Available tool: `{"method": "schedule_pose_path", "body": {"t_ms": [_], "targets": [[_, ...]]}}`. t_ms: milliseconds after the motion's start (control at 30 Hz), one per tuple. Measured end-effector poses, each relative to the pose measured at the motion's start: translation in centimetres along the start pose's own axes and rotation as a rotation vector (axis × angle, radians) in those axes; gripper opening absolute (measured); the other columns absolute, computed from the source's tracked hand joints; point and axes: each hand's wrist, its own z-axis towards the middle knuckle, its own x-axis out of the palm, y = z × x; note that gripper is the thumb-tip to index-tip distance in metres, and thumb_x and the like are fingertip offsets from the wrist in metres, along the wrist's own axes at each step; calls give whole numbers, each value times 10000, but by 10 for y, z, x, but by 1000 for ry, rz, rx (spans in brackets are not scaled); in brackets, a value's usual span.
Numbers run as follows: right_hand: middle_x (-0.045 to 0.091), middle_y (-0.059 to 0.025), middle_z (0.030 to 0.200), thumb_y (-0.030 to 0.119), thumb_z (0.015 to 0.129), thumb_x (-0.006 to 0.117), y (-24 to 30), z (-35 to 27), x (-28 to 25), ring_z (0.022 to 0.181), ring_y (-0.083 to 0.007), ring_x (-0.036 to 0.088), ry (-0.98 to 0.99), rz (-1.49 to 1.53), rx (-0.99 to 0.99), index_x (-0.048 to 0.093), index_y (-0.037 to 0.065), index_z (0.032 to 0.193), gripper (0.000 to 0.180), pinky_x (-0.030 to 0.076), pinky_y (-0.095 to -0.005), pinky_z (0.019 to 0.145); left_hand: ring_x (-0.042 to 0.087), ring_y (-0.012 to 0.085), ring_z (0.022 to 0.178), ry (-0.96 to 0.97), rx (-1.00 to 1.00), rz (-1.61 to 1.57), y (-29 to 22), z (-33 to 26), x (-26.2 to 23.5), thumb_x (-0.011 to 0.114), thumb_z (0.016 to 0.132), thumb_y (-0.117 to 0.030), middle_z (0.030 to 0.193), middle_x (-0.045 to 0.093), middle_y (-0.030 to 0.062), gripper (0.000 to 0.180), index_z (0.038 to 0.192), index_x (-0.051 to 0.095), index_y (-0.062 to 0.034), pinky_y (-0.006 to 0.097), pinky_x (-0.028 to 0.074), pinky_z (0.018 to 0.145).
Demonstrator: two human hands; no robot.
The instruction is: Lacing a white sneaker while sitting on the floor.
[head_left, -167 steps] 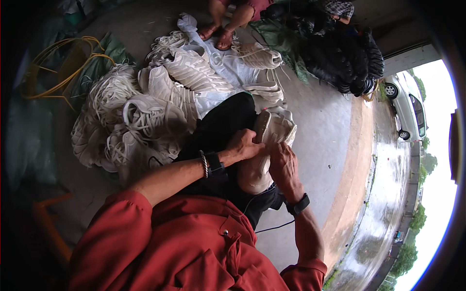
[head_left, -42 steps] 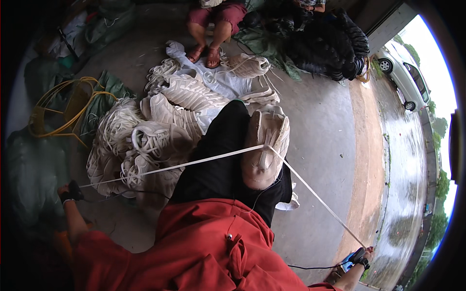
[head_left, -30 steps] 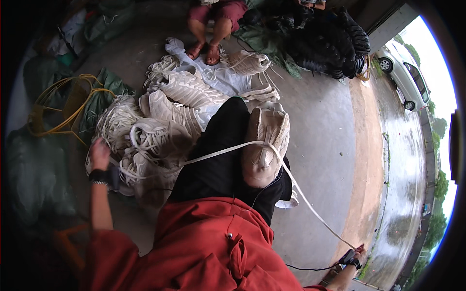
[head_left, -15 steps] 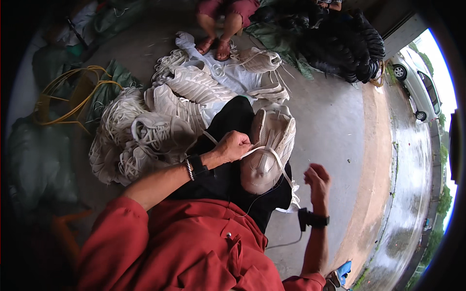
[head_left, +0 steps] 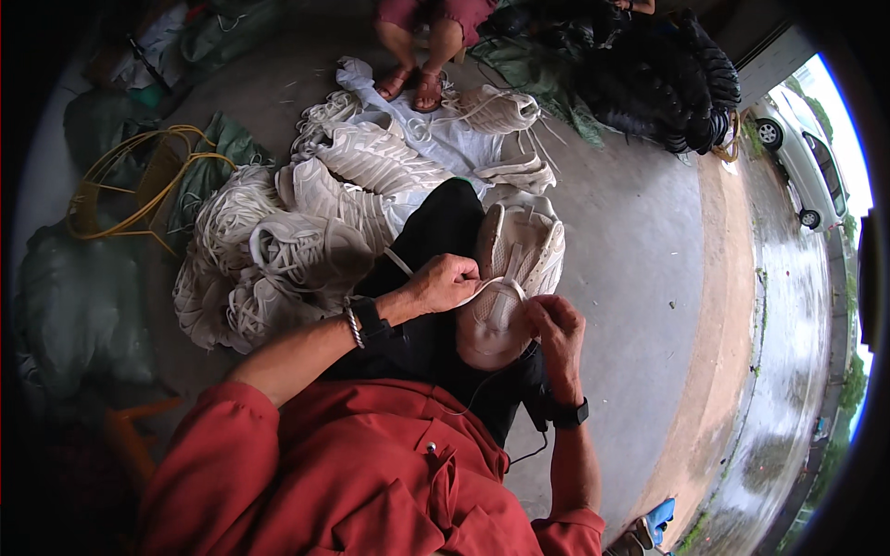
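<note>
A pale beige-white sneaker (head_left: 491, 320) rests on my black-trousered lap, its toe toward me. A white shoelace (head_left: 490, 282) crosses over its tongue. At the shoe's left side, my left hand (head_left: 443, 284) pinches one part of the lace, and a length of it trails out behind the fingers. My right hand (head_left: 556, 335) is closed at the right side of the toe, thumb and fingers together where the lace's other part reaches them. Its fingertips partly cover that lace.
Several white sneakers (head_left: 375, 157) and a bundle of laces (head_left: 236, 208) lie in a heap ahead and to the left. A person in sandals (head_left: 428, 91) sits beyond. Black items (head_left: 640, 83) are piled at far right. A yellow wire-framed object (head_left: 139, 185) stands left.
My right hand has come in from the right, away from the shoe, to the lace at the toe's right side. My left hand has kept its pinch almost in place.
</note>
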Motion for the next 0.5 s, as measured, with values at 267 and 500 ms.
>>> {"method": "schedule_pose_path", "body": {"t_ms": [267,500], "targets": [[572,4,693,134,863,597,-6,2,6,586,-54,488,-85,163,11,608,3,878,132,382,-196,524,442,54,510,93,-109,-165,-8,4,-8,533,811,-110,566,506,-28,165,692,563,0,245,367,453],[564,2,689,104,865,584,-1,2,10,588,-54,483,-121,209,-38,590,8,915,108,375,-199,521,522,161,470,-194,139,106,-9,9,12,574,746,-113,510,526,73,141,662,547,-4,321,417,464]]}}
